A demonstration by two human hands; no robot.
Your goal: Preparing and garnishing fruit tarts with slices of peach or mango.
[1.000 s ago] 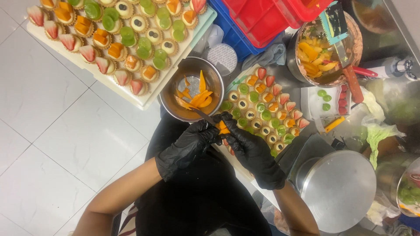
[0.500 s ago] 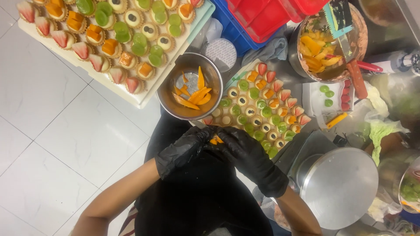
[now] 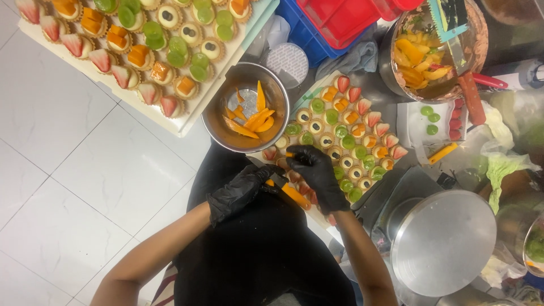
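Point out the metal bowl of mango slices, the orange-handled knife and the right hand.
metal bowl [image 3: 222,131]: head view, bare inner wall.
orange-handled knife [image 3: 294,195]: head view, orange handle.
right hand [image 3: 318,173]: head view, back of the black glove.

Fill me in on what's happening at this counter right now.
A person in black gloves is topping small fruit tarts. The left hand grips an orange-handled knife, while the right hand sets a small orange fruit piece at the near tray of tarts. A metal bowl of orange fruit slices sits just beyond the hands. A second tray of finished tarts lies farther off, topped with strawberry, green and orange fruit.
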